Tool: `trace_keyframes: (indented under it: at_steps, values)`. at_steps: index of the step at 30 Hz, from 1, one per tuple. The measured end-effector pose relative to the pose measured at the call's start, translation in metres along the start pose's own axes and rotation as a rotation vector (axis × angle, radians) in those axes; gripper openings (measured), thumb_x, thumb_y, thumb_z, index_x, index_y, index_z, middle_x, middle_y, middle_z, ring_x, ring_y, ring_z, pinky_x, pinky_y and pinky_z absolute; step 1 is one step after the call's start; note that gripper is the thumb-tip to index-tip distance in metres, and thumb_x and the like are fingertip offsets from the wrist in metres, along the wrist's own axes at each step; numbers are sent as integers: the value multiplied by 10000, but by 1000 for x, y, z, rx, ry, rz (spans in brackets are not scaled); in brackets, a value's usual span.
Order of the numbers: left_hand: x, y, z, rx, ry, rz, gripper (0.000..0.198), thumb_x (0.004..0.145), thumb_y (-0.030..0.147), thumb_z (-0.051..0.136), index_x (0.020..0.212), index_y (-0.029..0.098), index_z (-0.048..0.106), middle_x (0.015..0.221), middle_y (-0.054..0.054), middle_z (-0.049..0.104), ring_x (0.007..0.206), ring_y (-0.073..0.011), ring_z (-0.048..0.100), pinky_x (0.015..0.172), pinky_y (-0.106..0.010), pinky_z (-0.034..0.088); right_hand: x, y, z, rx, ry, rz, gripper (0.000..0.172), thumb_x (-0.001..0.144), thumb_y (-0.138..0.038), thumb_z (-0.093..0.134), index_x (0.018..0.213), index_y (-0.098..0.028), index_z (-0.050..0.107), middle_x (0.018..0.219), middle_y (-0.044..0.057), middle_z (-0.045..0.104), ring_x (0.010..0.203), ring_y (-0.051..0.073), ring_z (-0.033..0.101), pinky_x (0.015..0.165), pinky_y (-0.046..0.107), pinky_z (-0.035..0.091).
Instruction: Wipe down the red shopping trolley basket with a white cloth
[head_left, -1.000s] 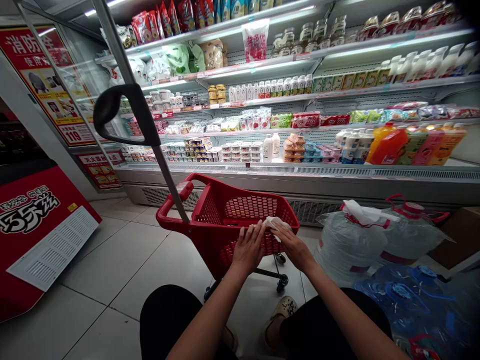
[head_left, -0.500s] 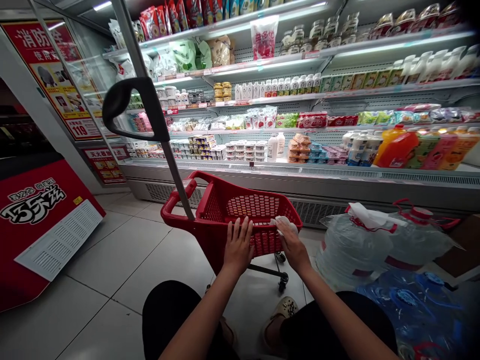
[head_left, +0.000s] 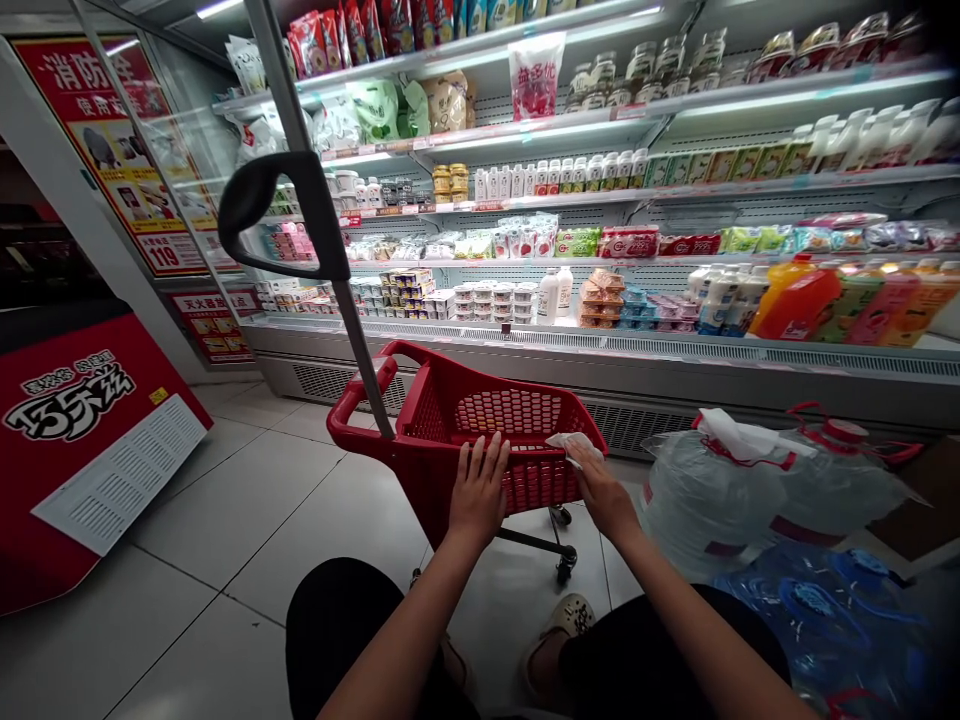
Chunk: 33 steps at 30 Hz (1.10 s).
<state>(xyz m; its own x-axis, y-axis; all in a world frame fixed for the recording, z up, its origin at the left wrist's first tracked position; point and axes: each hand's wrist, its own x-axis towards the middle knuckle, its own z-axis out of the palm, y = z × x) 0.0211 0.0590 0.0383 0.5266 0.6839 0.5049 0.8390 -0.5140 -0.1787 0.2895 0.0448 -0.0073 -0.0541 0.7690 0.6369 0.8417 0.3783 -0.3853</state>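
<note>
A red plastic shopping cart (head_left: 420, 455) with perforated basket walls stands in front of me on the floor. My left hand (head_left: 480, 490) lies flat on the near side of the basket, its fingers stretched up to the rim. At the rim's right end, my right hand (head_left: 604, 490) presses a crumpled white tissue (head_left: 574, 446) against the red plastic. Part of the tissue is hidden under the fingers. From the cart's left end rises a grey pole with a black loop handle (head_left: 334, 220).
A lit refrigerated shelf unit (head_left: 525, 340) with bottles, cups and pouches spans the back. Large wrapped water jugs (head_left: 709, 495) and blue water bottles (head_left: 817, 610) crowd the right. On the left stands a red freezer (head_left: 90, 480). Pale tiles (head_left: 210, 540) cover the floor.
My right hand has slid a little to the right along the basket rim with the tissue. The left hand stays in place on the side.
</note>
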Motion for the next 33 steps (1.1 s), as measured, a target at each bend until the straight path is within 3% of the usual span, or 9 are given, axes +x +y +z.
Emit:
trace_keyframes:
  at_steps: [3,8,11,15,18,21,23,28,33]
  values:
    - [3,5,1,-7,0,-20,888,925,302,562,1694,188,133,1765,-65,143,1613,-350,167,1324,-588,109,7,-10,10,12,20,43,519,1108,-330,327,1622,-300,392,1590,61,527,1502,242,449,1218,511,430]
    - [5,11,2,5,3,-34,922,905,319,566,1693,154,118,1762,-102,136,1608,-371,170,1318,-599,120,23,-69,41,92,-40,-94,550,1098,-255,300,1646,-279,346,1610,69,500,1522,227,415,1240,492,400]
    - [4,11,0,23,10,-20,936,908,303,549,1693,125,71,1759,-121,135,1610,-364,175,1320,-578,120,23,-85,46,112,-56,-127,576,1090,-224,296,1664,-273,295,1633,67,468,1533,218,395,1233,471,411]
    - [1,0,-9,28,28,52,927,935,259,511,1687,106,-10,1754,-115,154,1612,-288,203,1328,-482,152,14,-58,29,82,-68,-150,570,1092,-226,299,1658,-292,309,1629,43,477,1530,214,400,1253,469,384]
    - [-3,-16,-20,35,32,77,912,951,240,496,1685,103,-28,1754,-106,157,1618,-244,191,1327,-418,176,9,-26,10,47,-58,-55,534,1104,-304,308,1634,-294,372,1611,44,502,1513,227,431,1240,475,405]
    - [-7,-30,-32,71,40,-43,906,933,248,545,1694,136,65,1753,-113,171,1627,-297,144,1331,-507,135,8,-9,2,31,-51,73,518,1103,-372,312,1601,-296,436,1595,47,522,1501,244,449,1220,482,431]
    - [-8,-33,-36,86,25,-97,879,913,255,582,1687,164,175,1740,-117,229,1617,-340,173,1324,-572,111,11,-11,6,34,-33,129,516,1099,-381,316,1579,-275,472,1582,63,537,1499,259,452,1224,508,421]
    - [-4,-26,-34,87,9,-140,774,898,287,614,1616,126,377,1677,-154,377,1554,-375,328,1305,-562,213,25,-62,34,126,-42,52,517,1092,-303,310,1580,-251,474,1591,77,523,1517,250,424,1246,527,381]
    - [-5,-23,-27,115,51,-127,681,959,238,520,1609,93,376,1667,-152,397,1534,-341,376,1304,-517,246,38,-128,60,276,-99,-107,556,1080,-220,305,1629,-235,386,1648,77,441,1546,221,371,1256,485,374]
